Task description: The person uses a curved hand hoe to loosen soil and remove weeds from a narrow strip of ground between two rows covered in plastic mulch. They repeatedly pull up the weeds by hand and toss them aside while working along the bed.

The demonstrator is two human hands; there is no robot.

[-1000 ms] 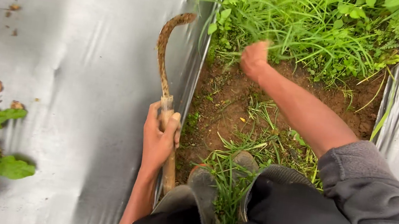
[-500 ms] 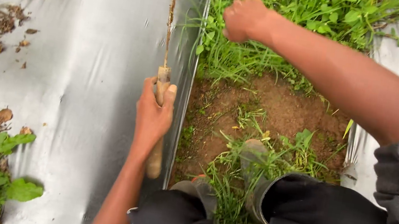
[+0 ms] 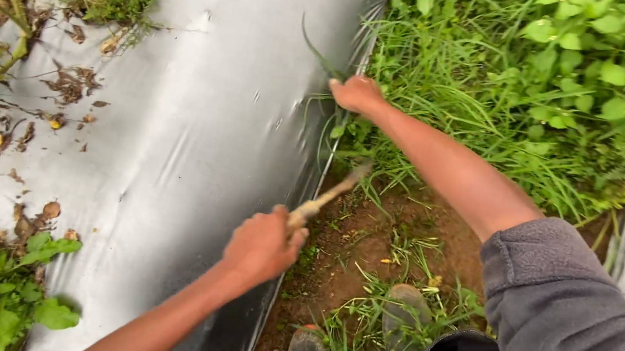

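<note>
Gripping: your left hand (image 3: pixel 262 244) is closed on the sickle's pale wooden handle (image 3: pixel 305 211), light, stiff; right hand (image 3: pixel 354 93), beyond it, clutches soft green grass tuft (image 3: pixel 416 92) low.

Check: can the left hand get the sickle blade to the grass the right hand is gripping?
Probably yes. The left hand holds the sickle angled toward the grass under the right hand; only bare soil lies between.

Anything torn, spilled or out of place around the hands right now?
Nothing looks damaged. Dry leaves and pulled weed scraps lie scattered on the silver plastic sheet at left. The left hand grips a blurred sickle; the right hand clutches grass.
</note>
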